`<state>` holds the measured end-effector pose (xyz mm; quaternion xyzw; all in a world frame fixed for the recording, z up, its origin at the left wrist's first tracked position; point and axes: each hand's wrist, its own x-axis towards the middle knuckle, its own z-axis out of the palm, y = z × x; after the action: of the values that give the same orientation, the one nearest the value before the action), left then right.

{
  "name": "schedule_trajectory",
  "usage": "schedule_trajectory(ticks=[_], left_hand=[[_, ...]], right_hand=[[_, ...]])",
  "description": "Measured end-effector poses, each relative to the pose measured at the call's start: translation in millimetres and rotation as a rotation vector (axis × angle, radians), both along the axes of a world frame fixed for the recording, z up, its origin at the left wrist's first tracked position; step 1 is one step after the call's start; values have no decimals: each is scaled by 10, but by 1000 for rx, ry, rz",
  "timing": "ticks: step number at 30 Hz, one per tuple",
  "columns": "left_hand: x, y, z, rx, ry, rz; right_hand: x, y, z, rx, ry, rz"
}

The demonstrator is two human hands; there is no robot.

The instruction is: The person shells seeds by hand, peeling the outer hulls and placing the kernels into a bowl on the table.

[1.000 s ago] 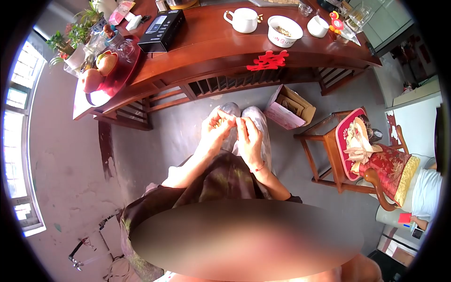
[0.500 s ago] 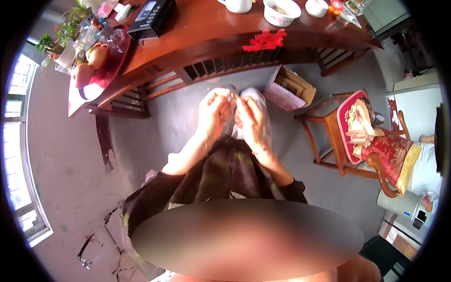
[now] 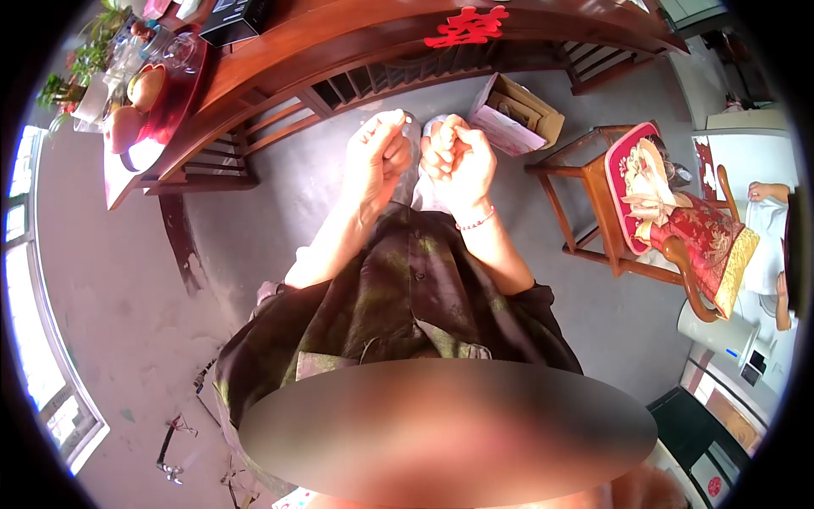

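My left hand [image 3: 379, 159] is raised in front of my lap with its fingers curled closed. A tiny pale spot shows near its fingertips, too small to name. Beside it on the right, a little apart, my right hand [image 3: 459, 158] is also closed, the fingers bent in and the thumb pressed to them. Whatever either hand pinches is hidden or too small to make out. A beaded bracelet [image 3: 476, 221] circles my right wrist. Below the hands lies my dark patterned shirt [image 3: 415, 280].
A curved wooden table [image 3: 280, 64] spans the front, bearing a red tray [image 3: 188, 89] with fruit. An open cardboard box [image 3: 517, 114] sits on the floor. At right stands a wooden chair [image 3: 599, 199] holding red cloth [image 3: 699, 254]; another person's hand [image 3: 767, 192] shows beyond.
My hands have moved apart from each other, where before their fingertips nearly met. The view has tilted down, so the table's bowl and cup have left the frame.
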<state>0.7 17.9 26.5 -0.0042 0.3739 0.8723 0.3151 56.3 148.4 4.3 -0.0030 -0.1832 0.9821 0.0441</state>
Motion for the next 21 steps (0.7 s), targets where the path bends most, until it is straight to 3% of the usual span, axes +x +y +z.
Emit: schedule_trajectory(ticks=[8,10,18,21], left_hand=[[39,-17,-20,-44,-13,-44],[25,-35,-89,26,-15,-37],[6,-54,-154,58,-57,-53],[0,-55,-158,51,-65,-55]], right_hand=[[5,23,-94,-15,-109,-21],[-8,24,-102,-6,-173,-128],[-30,29,123,-225,-346,-260],[-37,31,121,-253,-283,-253]])
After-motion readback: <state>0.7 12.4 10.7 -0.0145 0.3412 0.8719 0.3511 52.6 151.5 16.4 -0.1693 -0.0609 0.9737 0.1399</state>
